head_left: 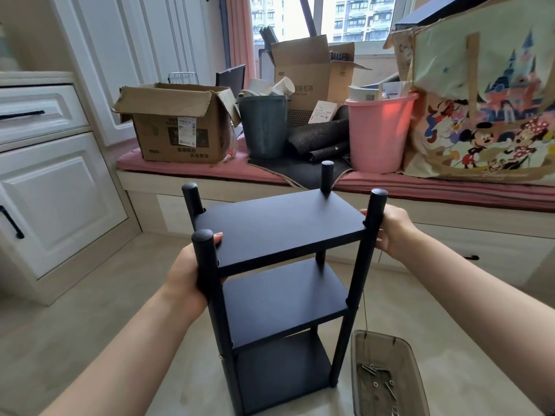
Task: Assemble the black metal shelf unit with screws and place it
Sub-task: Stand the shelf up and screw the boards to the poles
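Three black boards sit one above another in the shelf unit (pixel 279 265), which stands upright on the pale floor (pixel 90 310) in front of the person, joined by four round black posts. The left hand (pixel 187 276) grips the near left post just below the top board, with fingers curled round it and fingertips showing on the board's edge. The right hand (pixel 390 229) holds the near right post at the top board, fingers wrapped behind the post. Just beside the shelf's right foot lies a grey transparent tray (pixel 387 376) with several screws (pixel 378 378) inside. Behind the shelf runs a window seat with a pink cushion (pixel 186 169). On it stands an open cardboard box (pixel 177 127) with a white shipping label and printed characters too small to read. Near it are a grey bucket (pixel 264 127) holding paper cups, and a pink bucket (pixel 377 133) with papers. A second cardboard box (pixel 312 73) behind them carries the letters "AOC" and some Chinese characters. At the far right leans a large bag (pixel 486 100) printed with cartoon mice, a duck and a castle. White cabinets (pixel 57 181) with black handles stand at the left.
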`<state>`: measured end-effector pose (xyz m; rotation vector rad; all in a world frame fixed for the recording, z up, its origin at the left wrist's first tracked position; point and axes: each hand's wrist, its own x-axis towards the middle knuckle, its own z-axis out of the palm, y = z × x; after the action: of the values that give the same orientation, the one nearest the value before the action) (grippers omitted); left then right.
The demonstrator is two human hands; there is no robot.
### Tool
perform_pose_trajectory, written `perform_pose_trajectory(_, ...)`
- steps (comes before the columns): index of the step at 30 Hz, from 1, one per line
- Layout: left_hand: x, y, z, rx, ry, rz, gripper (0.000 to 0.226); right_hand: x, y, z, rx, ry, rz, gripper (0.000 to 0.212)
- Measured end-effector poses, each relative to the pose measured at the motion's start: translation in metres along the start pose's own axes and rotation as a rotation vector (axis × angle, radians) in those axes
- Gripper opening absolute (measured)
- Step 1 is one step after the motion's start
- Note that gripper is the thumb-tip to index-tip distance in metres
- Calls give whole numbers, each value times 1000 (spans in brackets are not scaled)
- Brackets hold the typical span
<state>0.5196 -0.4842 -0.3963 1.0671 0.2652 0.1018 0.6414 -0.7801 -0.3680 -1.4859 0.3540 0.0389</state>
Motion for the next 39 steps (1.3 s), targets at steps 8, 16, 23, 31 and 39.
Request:
perform_pose_trajectory(8,-21,-18,27,-5,9,33,46,-32,21,-21,-116,147,-13,25)
perform_pose_trajectory(16,-47,-28,52,-57,62,-38,32,-106,35,12,54,-293,336,50)
perform_pose_trajectory(23,-53,-33,52,-60,-86,-54,40,-113,34,48,420,-355,228,19)
perform_pose_trajectory(31,-53,-34,47,-57,-146,-115,16,-108,39,52,465,-335,124,9)
perform_pose_trajectory(39,-59,-40,51,-64,-271,-127,17,-109,35,40,456,-360,103,11)
